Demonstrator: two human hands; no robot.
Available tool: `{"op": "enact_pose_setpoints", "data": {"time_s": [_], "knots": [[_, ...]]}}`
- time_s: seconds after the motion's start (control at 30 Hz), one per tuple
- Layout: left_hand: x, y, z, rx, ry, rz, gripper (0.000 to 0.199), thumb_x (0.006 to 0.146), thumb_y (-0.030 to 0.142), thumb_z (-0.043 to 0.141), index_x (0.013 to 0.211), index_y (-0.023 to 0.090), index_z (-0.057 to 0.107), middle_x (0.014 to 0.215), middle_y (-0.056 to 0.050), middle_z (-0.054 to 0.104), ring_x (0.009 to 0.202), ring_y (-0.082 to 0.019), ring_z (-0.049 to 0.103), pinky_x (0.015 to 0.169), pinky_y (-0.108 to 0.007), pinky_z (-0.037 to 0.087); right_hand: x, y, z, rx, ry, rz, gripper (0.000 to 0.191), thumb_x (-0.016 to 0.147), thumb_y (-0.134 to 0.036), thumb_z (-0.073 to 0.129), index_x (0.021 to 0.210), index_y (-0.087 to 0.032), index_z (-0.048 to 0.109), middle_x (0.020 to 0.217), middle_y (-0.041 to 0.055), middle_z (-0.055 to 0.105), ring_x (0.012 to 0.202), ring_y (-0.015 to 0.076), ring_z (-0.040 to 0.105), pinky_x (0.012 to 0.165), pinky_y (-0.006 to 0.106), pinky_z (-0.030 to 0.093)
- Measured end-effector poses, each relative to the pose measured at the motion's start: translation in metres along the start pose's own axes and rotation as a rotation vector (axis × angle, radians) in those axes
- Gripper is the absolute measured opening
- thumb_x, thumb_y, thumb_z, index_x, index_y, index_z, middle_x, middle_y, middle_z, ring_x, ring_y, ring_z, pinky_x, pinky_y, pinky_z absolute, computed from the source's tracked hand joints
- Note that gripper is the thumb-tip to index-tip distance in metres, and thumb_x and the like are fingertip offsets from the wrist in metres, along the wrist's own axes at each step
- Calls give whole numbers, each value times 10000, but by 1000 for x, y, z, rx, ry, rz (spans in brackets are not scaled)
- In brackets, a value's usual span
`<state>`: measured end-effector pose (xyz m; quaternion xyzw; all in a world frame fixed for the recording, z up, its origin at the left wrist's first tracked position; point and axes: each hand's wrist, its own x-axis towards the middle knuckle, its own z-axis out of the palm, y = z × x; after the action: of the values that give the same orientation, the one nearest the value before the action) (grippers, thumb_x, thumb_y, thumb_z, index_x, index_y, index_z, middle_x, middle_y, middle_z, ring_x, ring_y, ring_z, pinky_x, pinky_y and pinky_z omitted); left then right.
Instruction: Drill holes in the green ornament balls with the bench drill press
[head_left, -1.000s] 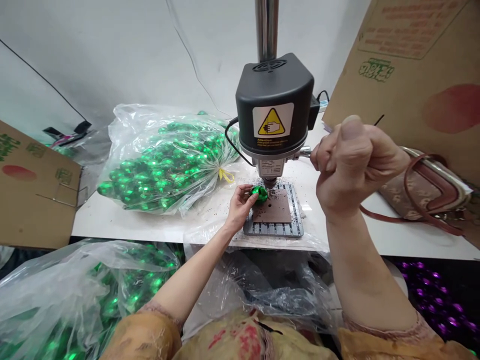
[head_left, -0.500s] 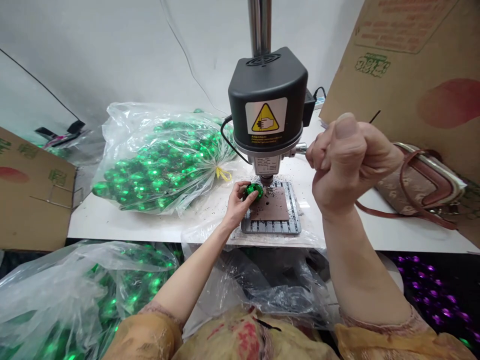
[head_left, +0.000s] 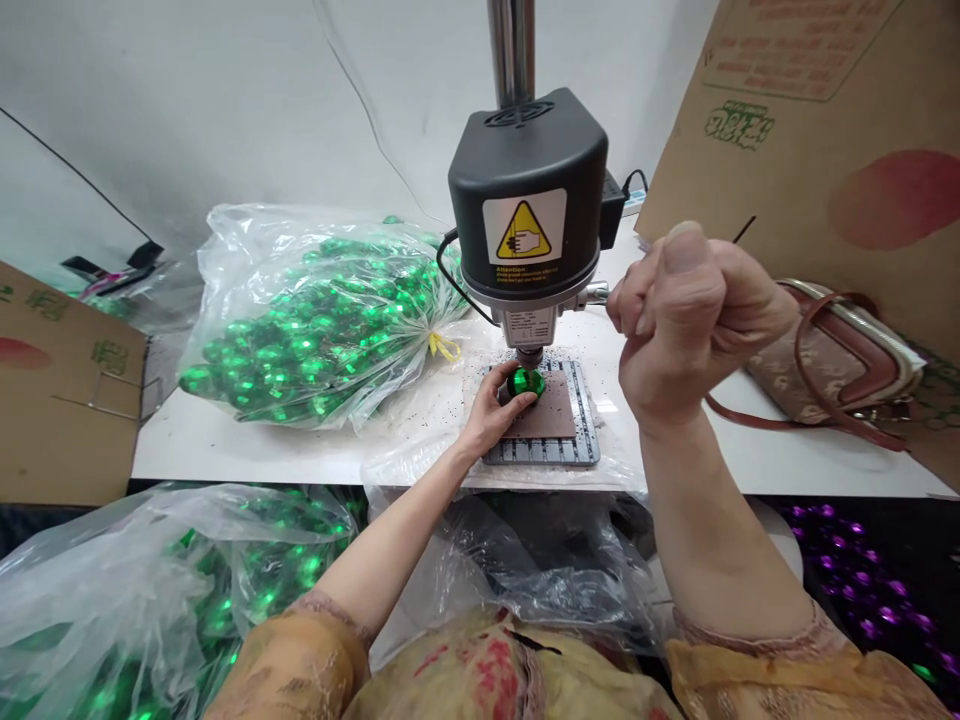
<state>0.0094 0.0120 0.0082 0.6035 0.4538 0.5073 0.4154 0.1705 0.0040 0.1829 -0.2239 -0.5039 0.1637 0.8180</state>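
Note:
A shiny green faceted ball point(head_left: 527, 384) sits between the thumb and fingers of my left hand point(head_left: 495, 408). It is directly under the chuck of a black drill press point(head_left: 529, 190), over a brown board point(head_left: 551, 415) on the slotted metal base point(head_left: 585, 450). Dark shavings are scattered around the board. My right hand point(head_left: 686, 310) is raised at the right of the machine, its fingers curled round the feed lever point(head_left: 595, 293), of which only the metal end by the machine shows.
Left of the press lies a clear bag of green balls point(head_left: 300, 340), tied in yellow. Another bag point(head_left: 225, 580) is below the table edge. Cardboard boxes point(head_left: 60, 400) flank the table point(head_left: 247, 450). A handbag point(head_left: 847, 360) rests at right, purple balls point(head_left: 862, 570) lower down.
My left hand has moved the green ball right, from beside the chuck to beneath it. My right hand keeps its grip on the lever.

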Motion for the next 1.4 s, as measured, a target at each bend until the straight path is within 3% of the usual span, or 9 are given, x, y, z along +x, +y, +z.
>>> {"op": "enact_pose_setpoints", "data": {"time_s": [0.27,0.47,0.63,1.4], "knots": [[-4,0,-8,35,-133,38,562,745,424,827,1217,228,594,1282,-91,624,1241,-267,564,1115,-430,392,0,2,-1,8,-17,-52,517,879,-415,585,526,-204,272,447,-41,295,423,66,308,465,314,219],[-7,2,-7,94,-94,40,487,776,462,795,1177,241,629,1261,-82,635,1268,-273,547,1138,-443,364,0,-1,-4,-98,-54,-11,526,892,-464,553,529,-214,267,461,-38,307,438,63,323,462,308,265],[-9,5,-1,122,-1,36,524,747,484,812,1160,223,624,1167,-72,653,1112,-248,606,1033,-405,432,0,-1,0,-38,-19,-52,514,897,-397,562,519,-203,272,454,-43,302,418,56,321,456,301,237],[-13,1,0,124,-85,40,519,755,425,822,1186,243,597,1154,-74,646,1159,-277,572,1063,-470,409,-5,3,0,-51,7,-113,510,904,-328,549,514,-187,252,468,-54,244,421,35,292,451,283,230]]}}
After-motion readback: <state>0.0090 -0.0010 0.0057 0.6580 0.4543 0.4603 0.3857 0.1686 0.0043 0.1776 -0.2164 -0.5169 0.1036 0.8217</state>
